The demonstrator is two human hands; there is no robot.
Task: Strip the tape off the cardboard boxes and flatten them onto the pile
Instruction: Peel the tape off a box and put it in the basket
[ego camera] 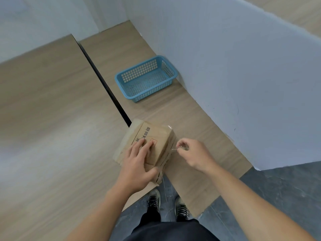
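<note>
Hands share the job: the left hand (139, 164) presses flat-fingered on top of the cardboard box (156, 141) at the table's (173, 110) near edge. The right hand (192, 153) pinches clear tape (174, 149) just beside the box's right face, so the pull should run rightward.

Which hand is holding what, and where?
Right hand pinches the free end of the clear tape, off the box right side. Left hand presses flat on the box top.
</note>
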